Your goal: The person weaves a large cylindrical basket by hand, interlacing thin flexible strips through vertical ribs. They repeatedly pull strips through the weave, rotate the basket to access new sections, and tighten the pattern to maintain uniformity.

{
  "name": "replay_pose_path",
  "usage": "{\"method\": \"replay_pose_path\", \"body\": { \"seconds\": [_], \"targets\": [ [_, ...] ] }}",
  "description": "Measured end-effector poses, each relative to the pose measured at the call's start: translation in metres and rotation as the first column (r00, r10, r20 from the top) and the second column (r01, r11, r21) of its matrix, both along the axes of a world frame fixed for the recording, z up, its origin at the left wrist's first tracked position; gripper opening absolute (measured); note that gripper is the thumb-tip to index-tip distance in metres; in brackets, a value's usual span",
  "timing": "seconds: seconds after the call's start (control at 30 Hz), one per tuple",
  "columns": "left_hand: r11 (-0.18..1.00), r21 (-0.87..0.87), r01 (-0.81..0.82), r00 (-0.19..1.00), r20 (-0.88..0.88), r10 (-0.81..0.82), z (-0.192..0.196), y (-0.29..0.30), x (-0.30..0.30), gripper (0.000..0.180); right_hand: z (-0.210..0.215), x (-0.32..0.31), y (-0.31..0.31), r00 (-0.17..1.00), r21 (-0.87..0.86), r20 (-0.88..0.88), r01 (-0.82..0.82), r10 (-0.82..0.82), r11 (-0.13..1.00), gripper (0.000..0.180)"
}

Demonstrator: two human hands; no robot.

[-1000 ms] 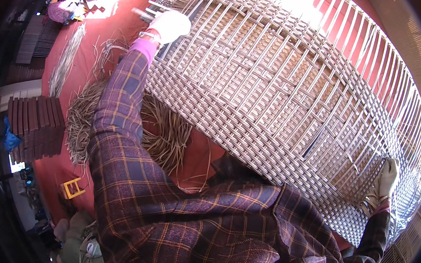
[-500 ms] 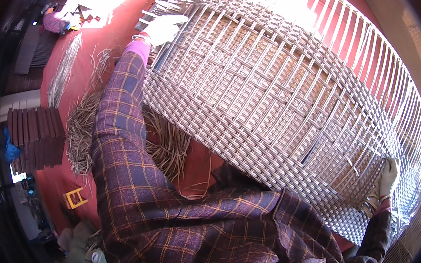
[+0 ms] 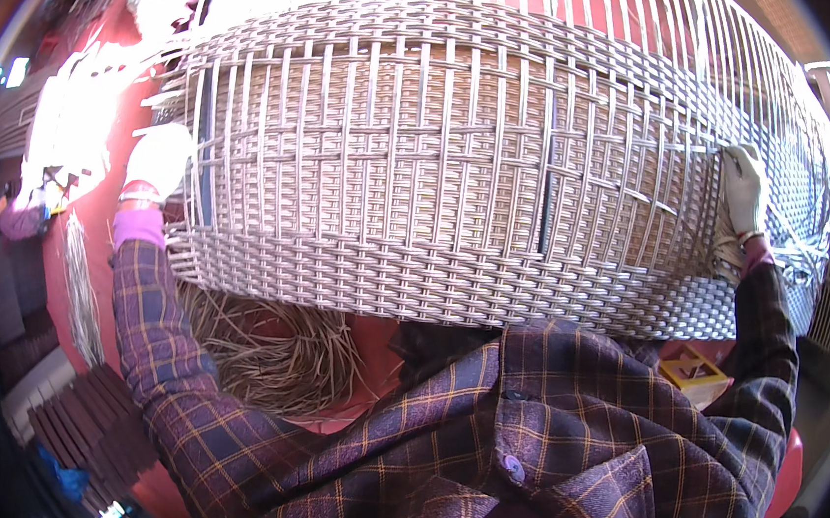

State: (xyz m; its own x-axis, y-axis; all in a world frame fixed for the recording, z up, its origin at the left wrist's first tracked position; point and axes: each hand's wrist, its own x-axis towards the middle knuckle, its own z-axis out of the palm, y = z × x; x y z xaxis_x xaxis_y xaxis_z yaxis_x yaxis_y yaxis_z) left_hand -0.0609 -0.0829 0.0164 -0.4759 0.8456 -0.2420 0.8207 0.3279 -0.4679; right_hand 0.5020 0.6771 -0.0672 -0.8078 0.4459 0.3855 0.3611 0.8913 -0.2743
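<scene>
A grey-brown woven wicker panel (image 3: 364, 279) lies across the view in front of me, with upright strips over a close weave. My left hand (image 3: 159, 160), in a white glove, is at the panel's left end beside loose strand ends. Glare washes out its fingers, so their pose is unclear. Toward the panel's right end, my gloved right hand (image 3: 745, 192) is closed, its fingertips against the weave where a pale crosswise wicker strand (image 3: 672, 141) runs up to it. More strands bunch beneath that wrist.
A heap of loose wicker strands (image 3: 269, 350) lies below the panel on a red surface. A yellow frame-like object (image 3: 696, 374) sits near my right forearm. Brown slatted pieces (image 3: 90, 418) are stacked at lower left. Bare upright strips (image 3: 643, 18) rise beyond the panel.
My view has turned, so the panel now lies nearly level instead of slanting. Both hands stay at its left and right ends; my right hand appears higher in view.
</scene>
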Motion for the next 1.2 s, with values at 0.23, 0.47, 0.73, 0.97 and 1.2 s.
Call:
{"method": "replay_pose_path", "body": {
  "seconds": [0.23,0.47,0.73,0.97,1.2],
  "targets": [
    [0.992,0.115,-0.046,0.997,0.062,0.039,-0.013,-0.010,-0.006,0.021,0.000,0.001,-0.001,0.999,0.021,0.008,0.047,-0.047,0.999,0.019],
    [0.998,-0.043,-0.051,0.762,-0.648,0.011,-0.062,0.049,-0.073,0.026,0.032,-0.003,-0.029,0.980,-0.126,0.049,0.200,-0.195,0.972,0.027],
    [0.986,0.165,-0.032,0.862,-0.494,0.110,-0.096,0.049,-0.109,0.024,0.075,-0.092,-0.131,0.931,0.127,0.148,-0.354,0.335,0.927,0.083],
    [0.998,-0.047,-0.050,0.765,-0.645,0.007,-0.110,0.014,-0.143,0.022,0.083,-0.157,-0.122,0.861,0.019,0.120,-0.499,0.494,0.866,0.099],
    [0.970,-0.012,-0.243,0.792,-0.580,0.191,-0.109,0.027,-0.144,0.028,0.056,-0.146,-0.110,0.872,-0.046,-0.048,-0.489,0.487,0.871,0.084]
  ]
}}
